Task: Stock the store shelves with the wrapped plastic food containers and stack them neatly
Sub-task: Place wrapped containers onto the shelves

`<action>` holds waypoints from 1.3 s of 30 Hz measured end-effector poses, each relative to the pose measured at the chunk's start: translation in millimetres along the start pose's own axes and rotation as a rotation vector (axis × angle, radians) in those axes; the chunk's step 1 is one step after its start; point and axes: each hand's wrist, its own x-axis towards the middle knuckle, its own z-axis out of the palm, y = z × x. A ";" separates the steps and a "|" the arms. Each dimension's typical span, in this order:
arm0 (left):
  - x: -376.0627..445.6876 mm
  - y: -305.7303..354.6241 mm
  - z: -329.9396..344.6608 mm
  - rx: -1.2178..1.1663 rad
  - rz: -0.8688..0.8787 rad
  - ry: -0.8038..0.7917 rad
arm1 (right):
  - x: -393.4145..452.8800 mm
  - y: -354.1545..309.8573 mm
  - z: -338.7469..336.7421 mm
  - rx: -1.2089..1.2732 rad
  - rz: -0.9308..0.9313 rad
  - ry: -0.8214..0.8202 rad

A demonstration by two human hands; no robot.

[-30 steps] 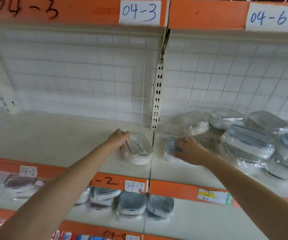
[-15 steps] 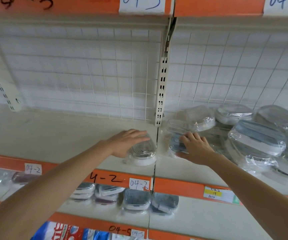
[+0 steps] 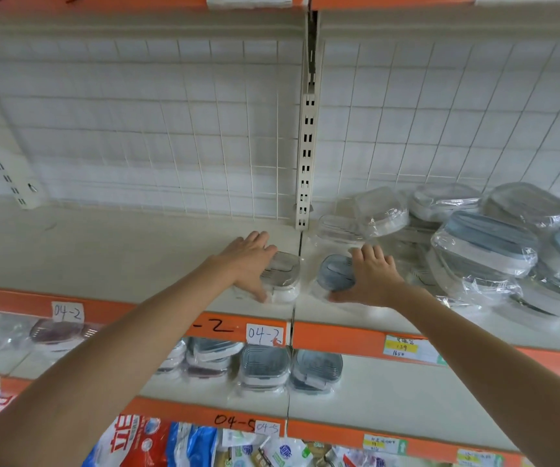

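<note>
A: Head view is showing two bare forearms reaching onto a cream shelf [image 3: 110, 251] backed by a white wire grid panel [image 3: 171, 129], with a slotted upright post [image 3: 306, 146] dividing two bays.

B: What are the hands doing?

A: The left hand [image 3: 250, 264] is lying over a clear-lidded wrapped container [image 3: 282, 276], fingers spread and nearly straight across its top, thumb reaching down its near side. The right hand [image 3: 371, 276] is cupping a blue-lidded wrapped container [image 3: 334, 273], fingers laid over its lid and thumb curling along the front edge.

B: And where are those two sitting?

A: Both are standing on the shelf near its front edge, just beside each other, one on either side of the seam between the bays.

B: Anything else on that level?

A: To the right, a loose pile of wrapped containers [image 3: 484, 244] is leaning and overlapping against the grid.

B: Below?

A: An orange price rail [image 3: 339, 338] is carrying handwritten "04-2" tags [image 3: 264, 334]. Under it, a lower shelf [image 3: 406, 392] is holding a row of wrapped containers [image 3: 263, 365] side by side, and lower still, colourful packets [image 3: 157, 439] are showing beneath another orange rail.
</note>
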 end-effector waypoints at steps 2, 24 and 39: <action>-2.8 5.3 3.1 -0.057 -0.029 0.001 | -10.7 -3.0 5.8 0.028 0.049 0.015; -148.4 112.1 68.5 -0.064 -0.074 0.479 | -161.6 -1.3 55.1 -0.043 -0.349 0.459; -121.8 175.9 221.0 -0.317 -0.164 -0.066 | -190.4 4.0 231.4 0.127 -0.185 0.050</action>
